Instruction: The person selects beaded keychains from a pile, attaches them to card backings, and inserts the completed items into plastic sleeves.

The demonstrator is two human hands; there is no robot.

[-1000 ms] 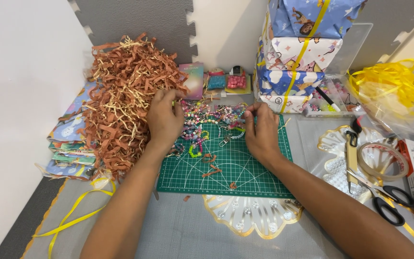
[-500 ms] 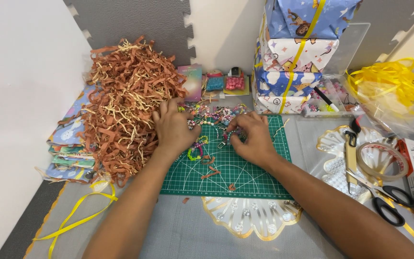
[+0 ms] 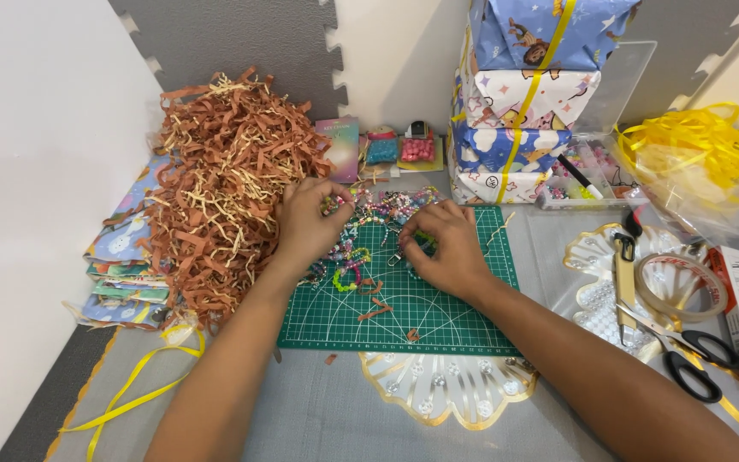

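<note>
A heap of colourful beaded bracelets and keychains (image 3: 375, 224) lies at the far edge of a green cutting mat (image 3: 416, 304). My left hand (image 3: 310, 221) rests at the heap's left side, its fingertips pinched on some beaded strands. My right hand (image 3: 445, 248) lies palm down on the heap's right side, fingers curled onto beads beside a metal clasp (image 3: 398, 255). A green bead loop (image 3: 345, 281) lies just below the left hand.
A pile of brown shredded paper (image 3: 220, 180) stands left of the mat over folded wrapping sheets. Stacked wrapped gift boxes (image 3: 528, 103) rise at the back. Scissors (image 3: 686, 346), a tape roll (image 3: 682, 287), yellow ribbon (image 3: 703, 141) and a scalloped gold-edged tray (image 3: 446, 389) lie right and front.
Both hands slid toward me into the bead heap, then the left hand drew back up with strands pinched. The right hand stayed low on the beads near the clasp.
</note>
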